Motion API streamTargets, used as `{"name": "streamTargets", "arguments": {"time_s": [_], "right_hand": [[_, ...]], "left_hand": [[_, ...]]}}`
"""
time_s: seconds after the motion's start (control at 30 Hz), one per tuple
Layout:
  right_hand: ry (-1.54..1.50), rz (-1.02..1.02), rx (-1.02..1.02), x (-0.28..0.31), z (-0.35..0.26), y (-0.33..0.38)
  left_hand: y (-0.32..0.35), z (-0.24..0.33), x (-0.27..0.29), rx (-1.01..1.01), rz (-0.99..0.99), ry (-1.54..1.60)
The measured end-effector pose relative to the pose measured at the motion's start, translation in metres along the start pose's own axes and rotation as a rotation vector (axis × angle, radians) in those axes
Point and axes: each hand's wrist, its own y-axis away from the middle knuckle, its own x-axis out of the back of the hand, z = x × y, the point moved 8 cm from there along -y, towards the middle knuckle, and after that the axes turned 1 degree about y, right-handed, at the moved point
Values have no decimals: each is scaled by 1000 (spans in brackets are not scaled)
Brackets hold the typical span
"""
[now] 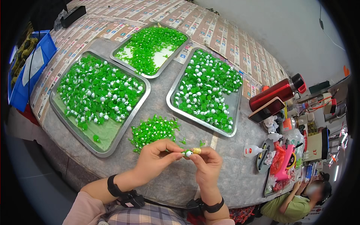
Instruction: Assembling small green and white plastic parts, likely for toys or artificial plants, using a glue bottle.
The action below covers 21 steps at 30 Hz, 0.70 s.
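My left hand [159,159] and my right hand [207,165] meet over the front of the table, fingertips pinched together. Between them is a small green piece with a white, dark-spotted ball [188,153]; both hands are closed on it. A yellow band [196,150] wraps one right fingertip. Just beyond my left hand lies a loose heap of small green pieces [154,131] with pale dots. A few strays [202,143] lie beyond my fingers. How the green part and ball join is too small to tell.
Metal trays of green-and-white pieces stand at left [147,93] and right [204,121]; a third tray [159,57] of green bits sits farther back. At right are a white squeeze bottle [252,150], phone [267,110], red flask [272,93] and pink glue gun [285,163]. Another person [288,206] sits lower right.
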Motion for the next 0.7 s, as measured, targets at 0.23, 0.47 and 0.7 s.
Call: {"name": "streamTargets", "arguments": {"time_s": [0.23, 0.47, 0.7], "right_hand": [[30, -30, -78, 2, 0, 2], [26, -88, -219, 4, 10, 3], [127, -203, -251, 4, 9, 0]], "left_hand": [[0, 7, -2, -76, 26, -98], [0, 9, -5, -132, -43, -268], [-3, 3, -8, -37, -87, -275]]}}
